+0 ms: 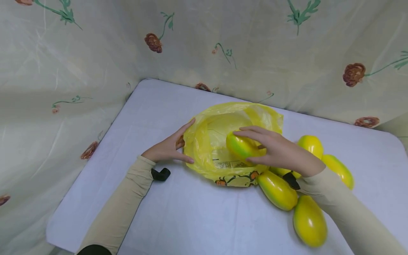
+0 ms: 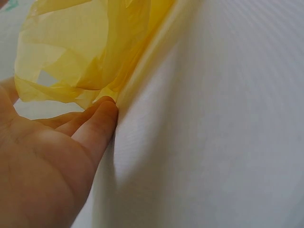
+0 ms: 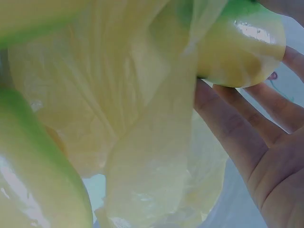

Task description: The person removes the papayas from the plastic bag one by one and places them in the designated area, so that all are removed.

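A crumpled yellow plastic bag point(image 1: 199, 156) with a printed front lies on the table, its mouth facing up. My right hand point(image 1: 283, 152) grips a glossy yellow-green mango point(image 1: 240, 146) over the bag's mouth. In the right wrist view, thin plastic covers part of the held mango point(image 3: 242, 52). Against the bag's left side rests my left hand point(image 1: 165, 147), thumb and fingers spread apart. The left wrist view has its fingertips touching the bag point(image 2: 71, 38) low by the table. Near my right wrist lie several more mangoes, including one at the front point(image 1: 310, 223); my forearm partly hides some.
The table point(image 1: 178, 219) has a white cloth. Behind it and along its left hangs a flower-patterned curtain point(image 1: 105, 46). A mango point(image 1: 277, 191) lies close against the bag's front right corner. Small black pieces point(image 1: 160, 174) sit at both wrists.
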{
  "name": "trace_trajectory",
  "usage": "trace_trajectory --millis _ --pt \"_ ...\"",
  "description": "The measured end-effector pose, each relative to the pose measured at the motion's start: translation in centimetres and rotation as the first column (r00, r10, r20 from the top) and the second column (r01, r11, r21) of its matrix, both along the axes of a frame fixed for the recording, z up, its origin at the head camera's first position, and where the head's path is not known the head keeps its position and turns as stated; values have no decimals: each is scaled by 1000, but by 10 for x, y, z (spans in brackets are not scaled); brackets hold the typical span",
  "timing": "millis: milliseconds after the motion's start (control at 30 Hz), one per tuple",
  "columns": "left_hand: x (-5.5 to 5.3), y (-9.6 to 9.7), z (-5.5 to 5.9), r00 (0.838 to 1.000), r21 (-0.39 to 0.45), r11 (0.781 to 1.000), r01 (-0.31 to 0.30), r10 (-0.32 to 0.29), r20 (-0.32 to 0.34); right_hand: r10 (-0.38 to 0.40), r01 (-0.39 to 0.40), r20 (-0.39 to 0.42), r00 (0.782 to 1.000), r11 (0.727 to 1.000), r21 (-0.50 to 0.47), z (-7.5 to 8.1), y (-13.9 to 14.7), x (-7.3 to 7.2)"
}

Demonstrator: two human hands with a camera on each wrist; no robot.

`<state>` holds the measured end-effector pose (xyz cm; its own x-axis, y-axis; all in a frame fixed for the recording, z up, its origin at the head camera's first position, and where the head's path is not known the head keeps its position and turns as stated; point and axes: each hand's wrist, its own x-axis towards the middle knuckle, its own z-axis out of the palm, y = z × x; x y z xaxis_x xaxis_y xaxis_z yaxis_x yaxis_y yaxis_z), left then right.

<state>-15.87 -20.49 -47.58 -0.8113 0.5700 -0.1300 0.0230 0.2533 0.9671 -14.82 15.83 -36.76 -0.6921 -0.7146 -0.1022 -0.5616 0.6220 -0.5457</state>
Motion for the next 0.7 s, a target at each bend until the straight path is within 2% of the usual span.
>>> trace_trajectory --millis 300,567,700 --pt "0 -1 0 1000 8 1000 15 -15 -3 -14 9 -49 999 994 -106 8 10 3" --pt "1 -1 0 1000 4 1000 5 -5 18 -80 69 -56 995 983 -168 12 22 9" --pt "1 0 0 1000 5 1000 5 -5 20 -99 80 -87 991 976 -202 15 29 13"
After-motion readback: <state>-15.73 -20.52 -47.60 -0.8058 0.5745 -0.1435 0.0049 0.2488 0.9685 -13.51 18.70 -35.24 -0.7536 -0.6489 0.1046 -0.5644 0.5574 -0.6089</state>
